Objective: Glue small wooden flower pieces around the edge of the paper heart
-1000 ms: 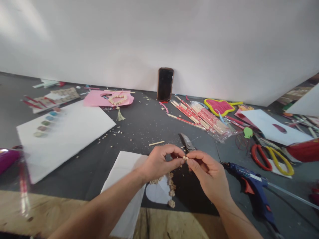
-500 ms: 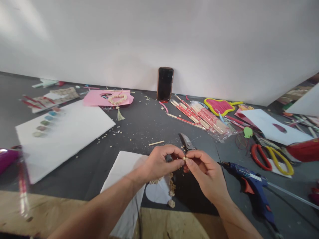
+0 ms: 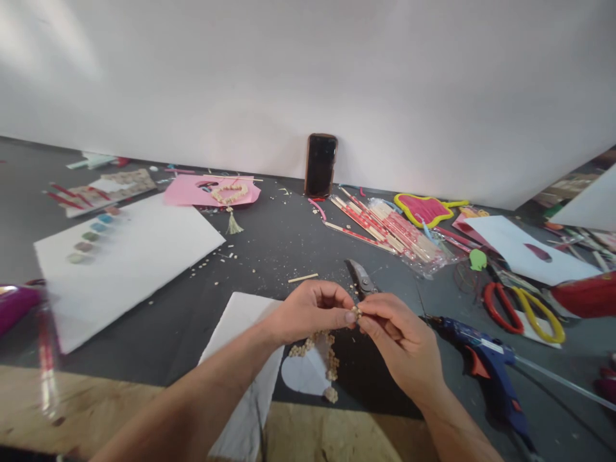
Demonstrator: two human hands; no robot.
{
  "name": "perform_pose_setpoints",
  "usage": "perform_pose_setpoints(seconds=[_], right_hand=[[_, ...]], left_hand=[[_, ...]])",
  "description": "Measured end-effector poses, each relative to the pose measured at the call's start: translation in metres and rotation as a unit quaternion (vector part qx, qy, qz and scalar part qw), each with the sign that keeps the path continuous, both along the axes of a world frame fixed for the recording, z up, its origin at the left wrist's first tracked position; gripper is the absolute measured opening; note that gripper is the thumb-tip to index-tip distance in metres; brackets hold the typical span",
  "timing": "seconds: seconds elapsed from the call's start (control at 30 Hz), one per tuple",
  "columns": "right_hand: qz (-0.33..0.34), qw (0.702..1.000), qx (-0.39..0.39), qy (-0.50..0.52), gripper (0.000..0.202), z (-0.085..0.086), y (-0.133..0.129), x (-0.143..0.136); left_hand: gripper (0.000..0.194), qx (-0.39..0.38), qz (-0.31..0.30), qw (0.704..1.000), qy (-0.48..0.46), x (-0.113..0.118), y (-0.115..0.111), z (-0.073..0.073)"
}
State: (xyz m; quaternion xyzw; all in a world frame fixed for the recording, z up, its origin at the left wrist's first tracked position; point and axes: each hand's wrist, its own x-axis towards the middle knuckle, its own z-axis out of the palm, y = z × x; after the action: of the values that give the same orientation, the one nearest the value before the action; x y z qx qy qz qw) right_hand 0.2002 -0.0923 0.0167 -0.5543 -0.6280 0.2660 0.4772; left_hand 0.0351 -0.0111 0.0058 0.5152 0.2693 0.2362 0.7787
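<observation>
Cluster sits pinched between my left hand and right hand, each grip closed fingertip-tight, presumably because it's tiny.

Upper-left glare on the white backdrop, soft blur at left.

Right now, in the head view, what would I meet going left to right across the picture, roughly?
Magenta object at the left edge, tasselled bead loop, left hand, small pale cluster between the fingertips, right hand, green piece, yellow loop handle.
</observation>
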Motion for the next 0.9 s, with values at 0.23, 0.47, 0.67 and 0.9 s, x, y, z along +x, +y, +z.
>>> perform_pose_setpoints(seconds=[0.23, 0.47, 0.67, 0.9], right_hand=[[0.008, 1.000, -0.006, 0.012, 0.010, 0.0000, 0.0001, -0.0008], [0.001, 1.000, 0.010, 0.011, 0.011, -0.0021, 0.0011, -0.0026], [-0.008, 1.000, -0.001, 0.028, 0.019, -0.0039, -0.0008, -0.0027], [-0.027, 0.998, 0.022, -0.055, 0.010, -0.0008, 0.0000, -0.0038]], left_hand=[[0.024, -0.004, -0.013, 1.000, -0.014, -0.0010, 0.0007, 0.0015], [0.027, -0.011, -0.012, 1.000, -0.019, 0.0006, 0.0004, 0.0015], [0.025, -0.025, 0.009, 0.999, -0.034, 0.0015, 0.0001, -0.0054], [0.020, -0.048, 0.010, 0.997, -0.062, 0.0021, -0.0008, -0.0042]])
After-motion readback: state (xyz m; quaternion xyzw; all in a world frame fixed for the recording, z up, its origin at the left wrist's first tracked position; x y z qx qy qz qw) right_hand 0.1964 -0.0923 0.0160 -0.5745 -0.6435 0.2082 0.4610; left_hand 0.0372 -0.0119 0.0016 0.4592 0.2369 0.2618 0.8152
